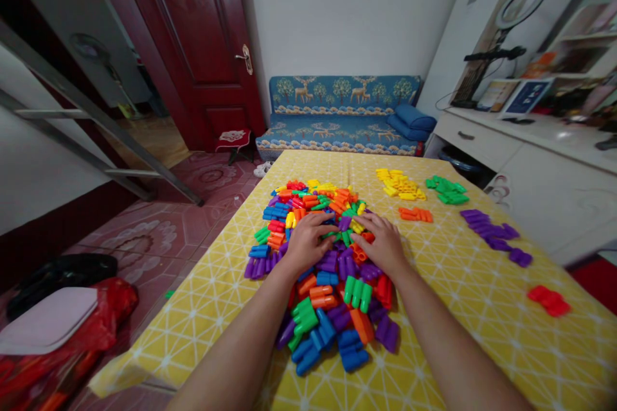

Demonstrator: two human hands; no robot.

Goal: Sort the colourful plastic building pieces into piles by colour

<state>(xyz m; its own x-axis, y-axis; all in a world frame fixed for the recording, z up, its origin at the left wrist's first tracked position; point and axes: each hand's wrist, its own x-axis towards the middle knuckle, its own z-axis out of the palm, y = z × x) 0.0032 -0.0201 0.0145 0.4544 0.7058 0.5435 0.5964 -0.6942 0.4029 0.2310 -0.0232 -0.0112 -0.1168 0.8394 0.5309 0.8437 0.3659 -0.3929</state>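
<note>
A large mixed pile of plastic blocks covers the middle of the table, with green blocks (357, 293), blue blocks (353, 351) and purple blocks (386, 333) at its near side. Over the pile's middle rests my left hand (308, 241), fingers apart and pointing right. Facing it, my right hand (382, 243) lies on the pile's right part with its fingers spread. A purple block (344, 223) shows between the fingertips of both hands. Neither hand is closed around a block.
Single-colour groups sit on the right: yellow (400, 185), green (447, 189), orange (415, 214), purple (489, 229) and red (549, 300). A yellow patterned cloth (457, 302) covers the table. Beyond stands a blue sofa (332, 128); a white cabinet (535, 173) is at right.
</note>
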